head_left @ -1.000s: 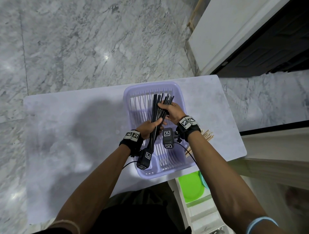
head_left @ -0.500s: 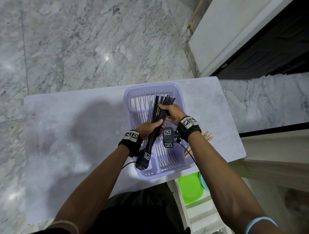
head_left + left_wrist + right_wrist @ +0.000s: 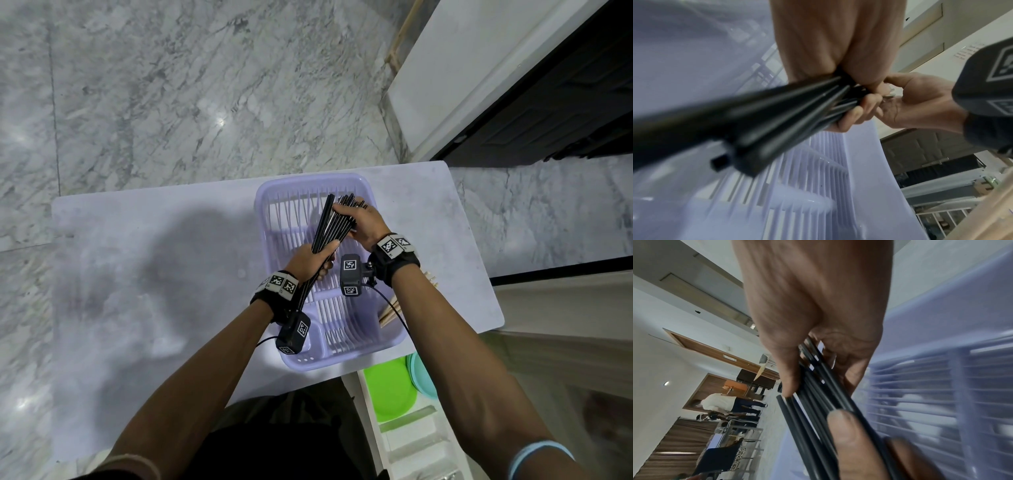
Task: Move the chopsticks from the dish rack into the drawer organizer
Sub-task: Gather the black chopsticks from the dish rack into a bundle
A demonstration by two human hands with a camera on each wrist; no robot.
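While both hands work over purple dish rack [image 3: 373,192], black chopsticks [image 3: 325,226] sit bunched above it, none in drawer organizer [image 3: 411,442] yet. Left hand [image 3: 308,258] wrapped round lower part of bunch, right hand [image 3: 359,222] curled round fanned top ends. Wooden chopsticks [image 3: 390,311] lie at rack's right edge. Green plate [image 3: 390,390] in open drawer below.
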